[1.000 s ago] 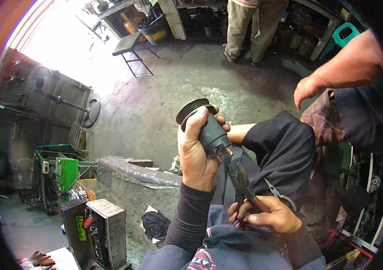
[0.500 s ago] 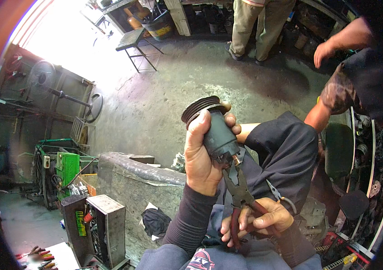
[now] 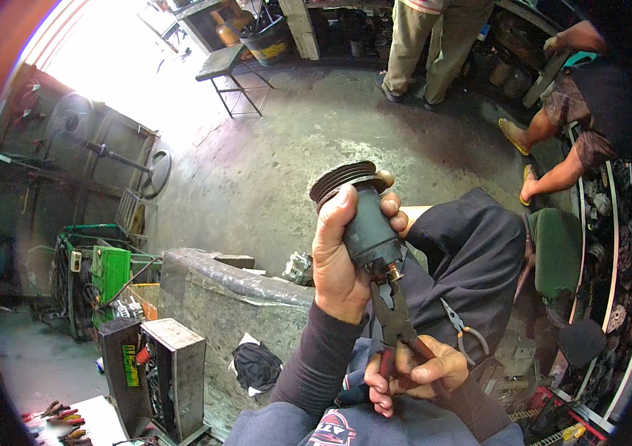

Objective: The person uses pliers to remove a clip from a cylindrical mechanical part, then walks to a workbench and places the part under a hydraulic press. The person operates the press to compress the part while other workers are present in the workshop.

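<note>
My left hand [image 3: 338, 260] is closed round a dark cylindrical part [image 3: 368, 234] with a ribbed round flange [image 3: 342, 178] on top and small copper-coloured fittings at its lower end. My right hand [image 3: 423, 372] grips red-handled pliers [image 3: 397, 312], whose jaws are at those fittings; whether they bite is unclear. A second, long-nosed pair of pliers [image 3: 461, 327] rests beside my dark-trousered leg [image 3: 472, 245], above my right hand.
Close at left are a worn padded seat [image 3: 208, 327], metal box [image 3: 189, 342], green machine [image 3: 110, 275] and assorted tools [image 3: 56, 424]. A stool [image 3: 219, 65] stands at the back. A person in khaki trousers [image 3: 412, 52] stands there; another in sandals [image 3: 568, 171] is at right. Shelving [image 3: 609, 282] runs alongside.
My left hand and the part have shifted right, and the pliers' jaws have risen to the fittings. The right-hand person has moved back, bringing their sandalled feet into view.
</note>
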A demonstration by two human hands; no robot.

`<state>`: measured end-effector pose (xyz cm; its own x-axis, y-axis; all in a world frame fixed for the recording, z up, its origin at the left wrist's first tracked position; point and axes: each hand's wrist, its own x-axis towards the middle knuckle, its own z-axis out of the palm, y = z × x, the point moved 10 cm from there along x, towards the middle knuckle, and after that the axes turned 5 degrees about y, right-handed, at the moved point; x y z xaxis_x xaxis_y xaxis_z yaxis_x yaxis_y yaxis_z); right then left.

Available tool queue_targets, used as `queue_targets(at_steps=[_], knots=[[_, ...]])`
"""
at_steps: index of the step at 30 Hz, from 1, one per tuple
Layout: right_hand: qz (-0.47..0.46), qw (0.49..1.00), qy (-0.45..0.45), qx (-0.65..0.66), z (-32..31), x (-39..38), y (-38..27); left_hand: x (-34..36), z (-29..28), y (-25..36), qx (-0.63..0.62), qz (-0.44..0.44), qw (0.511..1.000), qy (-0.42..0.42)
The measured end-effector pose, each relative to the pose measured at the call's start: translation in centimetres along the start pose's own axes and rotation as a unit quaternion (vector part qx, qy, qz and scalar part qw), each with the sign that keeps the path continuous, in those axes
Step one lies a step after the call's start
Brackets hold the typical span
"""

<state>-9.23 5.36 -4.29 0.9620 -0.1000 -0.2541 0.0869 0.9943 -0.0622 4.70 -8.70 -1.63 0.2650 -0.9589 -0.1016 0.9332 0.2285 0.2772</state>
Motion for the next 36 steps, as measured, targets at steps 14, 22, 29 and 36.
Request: queue_targets(at_steps=[14, 22, 29, 36], knots=[[-0.3, 0.267, 0.368, -0.839, 2.0, -2.7, -8.1, -1.6, -1.3, 4.5, 0.306, 0.298, 0.878, 0.217], [-0.312, 0.429, 0.329, -0.781, 0.3, -3.4, -8.3, -0.3, -3.5, 3.5, 0.202, 0.192, 0.938, 0.207], [-0.03, 0.961, 0.068, -0.266, -0.6, -2.1, -2.9, 0.8, -2.8, 1.7, 0.104, 0.05, 0.991, 0.065], [0.009, 0.993, -0.011, -0.114, 0.7, -1.0, -1.6, 0.2, 0.0, 0.9, 0.026, 0.037, 0.999, 0.0]])
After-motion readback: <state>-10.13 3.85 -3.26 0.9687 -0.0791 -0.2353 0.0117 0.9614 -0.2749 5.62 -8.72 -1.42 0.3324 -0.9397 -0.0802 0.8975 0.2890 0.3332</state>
